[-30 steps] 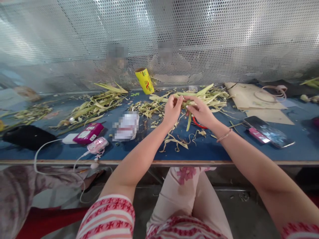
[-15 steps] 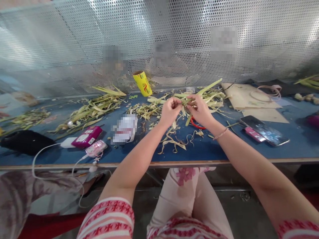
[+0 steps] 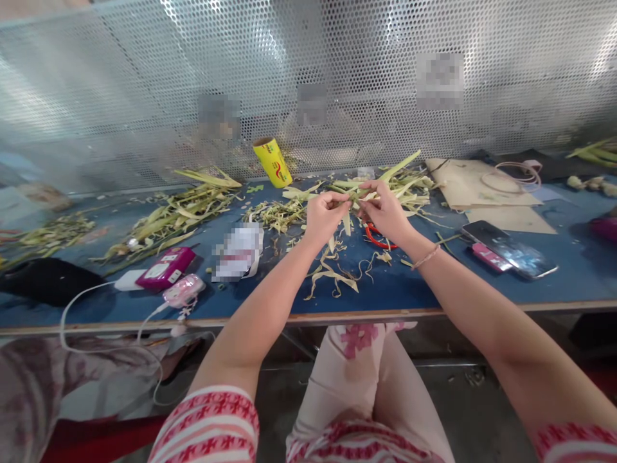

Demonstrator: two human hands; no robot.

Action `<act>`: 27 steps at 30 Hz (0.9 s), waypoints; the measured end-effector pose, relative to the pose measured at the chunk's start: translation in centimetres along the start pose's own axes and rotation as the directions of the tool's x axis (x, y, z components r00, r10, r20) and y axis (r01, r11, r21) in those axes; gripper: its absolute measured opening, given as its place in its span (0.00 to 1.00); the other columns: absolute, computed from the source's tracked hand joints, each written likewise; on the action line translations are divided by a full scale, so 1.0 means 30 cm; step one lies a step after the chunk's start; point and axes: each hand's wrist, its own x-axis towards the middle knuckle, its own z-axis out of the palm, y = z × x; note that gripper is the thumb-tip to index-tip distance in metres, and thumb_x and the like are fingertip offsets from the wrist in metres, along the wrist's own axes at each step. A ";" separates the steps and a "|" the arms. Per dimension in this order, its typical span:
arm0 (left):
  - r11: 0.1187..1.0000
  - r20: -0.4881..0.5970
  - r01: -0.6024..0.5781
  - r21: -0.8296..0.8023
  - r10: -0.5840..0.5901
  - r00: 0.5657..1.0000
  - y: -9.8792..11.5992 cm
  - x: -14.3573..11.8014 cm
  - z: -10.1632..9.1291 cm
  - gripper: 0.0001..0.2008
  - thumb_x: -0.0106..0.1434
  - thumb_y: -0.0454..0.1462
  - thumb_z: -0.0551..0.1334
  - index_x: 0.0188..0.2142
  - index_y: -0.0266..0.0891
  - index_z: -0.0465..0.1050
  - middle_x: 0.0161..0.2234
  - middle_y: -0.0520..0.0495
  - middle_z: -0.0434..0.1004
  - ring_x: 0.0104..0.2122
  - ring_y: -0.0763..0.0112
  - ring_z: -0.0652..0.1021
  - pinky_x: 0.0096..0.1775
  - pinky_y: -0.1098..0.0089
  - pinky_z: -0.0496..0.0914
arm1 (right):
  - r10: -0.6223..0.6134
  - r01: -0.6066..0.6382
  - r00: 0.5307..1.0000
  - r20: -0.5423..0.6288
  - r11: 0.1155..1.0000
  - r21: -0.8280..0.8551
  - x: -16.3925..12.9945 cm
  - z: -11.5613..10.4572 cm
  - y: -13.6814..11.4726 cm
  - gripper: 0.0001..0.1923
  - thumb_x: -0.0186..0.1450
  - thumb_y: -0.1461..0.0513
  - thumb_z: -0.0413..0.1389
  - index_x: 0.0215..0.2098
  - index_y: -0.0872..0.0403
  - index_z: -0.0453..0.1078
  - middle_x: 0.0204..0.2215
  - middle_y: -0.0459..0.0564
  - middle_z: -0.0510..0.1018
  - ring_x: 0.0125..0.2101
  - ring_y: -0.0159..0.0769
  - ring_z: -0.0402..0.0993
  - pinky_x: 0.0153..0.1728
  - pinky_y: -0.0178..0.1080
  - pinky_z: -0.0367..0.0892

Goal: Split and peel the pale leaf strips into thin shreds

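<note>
Both my left hand (image 3: 326,217) and right hand (image 3: 384,211) pinch green leaf strips (image 3: 354,196) above the worktop (image 3: 400,286); I seem partway through working them, and the next move calls for a steady pinch.

"What's hidden at the hands?"

"Fingers of the left hand (image 3: 324,217) and right hand (image 3: 383,209) cover part of the pale green strip (image 3: 347,222) between them; the right hand also hides some of the red loop (image 3: 380,244)."

"And further out?"

"The right edge cuts off a purple object (image 3: 606,228), too blurred to identify; pixelation masks the white item (image 3: 243,252)."
</note>
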 end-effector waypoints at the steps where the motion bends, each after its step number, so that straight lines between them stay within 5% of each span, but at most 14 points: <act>1: 1.000 -0.003 -0.007 -0.001 0.007 1.000 -0.003 0.000 -0.001 0.04 0.50 0.32 0.67 0.28 0.35 0.77 0.22 0.50 0.76 0.21 0.77 0.70 0.24 0.73 0.63 | 0.006 -0.006 1.000 -0.006 1.000 -0.003 0.000 0.000 0.000 0.13 0.63 0.65 0.53 0.44 0.48 0.57 0.37 0.47 0.68 0.23 0.26 0.67 0.19 0.33 0.67; 5: 0.999 0.008 -0.040 -0.020 0.040 0.999 -0.017 0.002 -0.001 0.05 0.50 0.34 0.68 0.29 0.36 0.78 0.27 0.48 0.80 0.25 0.75 0.74 0.28 0.72 0.67 | 0.007 -0.007 1.000 -0.014 1.000 -0.020 0.000 -0.003 0.004 0.13 0.63 0.67 0.51 0.44 0.48 0.58 0.33 0.45 0.67 0.19 0.23 0.59 0.16 0.32 0.60; 13: 0.996 0.002 -0.045 -0.075 0.045 0.999 -0.022 -0.001 0.007 0.05 0.50 0.34 0.67 0.29 0.37 0.78 0.30 0.48 0.80 0.30 0.72 0.77 0.35 0.70 0.70 | -0.080 0.076 0.996 -0.042 0.992 -0.105 0.006 -0.005 0.002 0.13 0.61 0.69 0.50 0.44 0.51 0.60 0.36 0.48 0.68 0.32 0.30 0.66 0.27 0.34 0.66; 19: 0.942 0.080 0.191 -0.274 -0.176 0.981 -0.020 0.010 0.012 0.03 0.54 0.34 0.64 0.29 0.37 0.74 0.25 0.50 0.77 0.19 0.79 0.68 0.24 0.73 0.62 | -0.072 0.068 0.997 -0.023 0.984 -0.163 0.003 -0.015 -0.012 0.12 0.62 0.68 0.50 0.43 0.51 0.60 0.36 0.48 0.68 0.28 0.28 0.64 0.26 0.34 0.65; 24: 0.792 0.205 0.487 -0.368 -0.441 0.873 0.012 0.014 0.009 0.16 0.60 0.47 0.61 0.25 0.37 0.68 0.19 0.50 0.71 0.16 0.81 0.65 0.21 0.73 0.57 | -0.103 0.106 0.994 0.023 0.970 -0.221 -0.005 -0.013 -0.020 0.11 0.62 0.69 0.50 0.41 0.51 0.60 0.33 0.45 0.68 0.21 0.24 0.58 0.25 0.34 0.61; 27: 0.781 0.273 0.517 -0.350 -0.443 0.854 0.028 0.001 0.013 0.21 0.57 0.52 0.63 0.22 0.38 0.63 0.15 0.55 0.63 0.14 0.83 0.61 0.19 0.74 0.54 | -0.116 0.123 0.992 0.046 0.966 -0.227 -0.010 -0.007 -0.027 0.10 0.62 0.69 0.50 0.40 0.52 0.61 0.34 0.45 0.69 0.20 0.23 0.57 0.25 0.34 0.61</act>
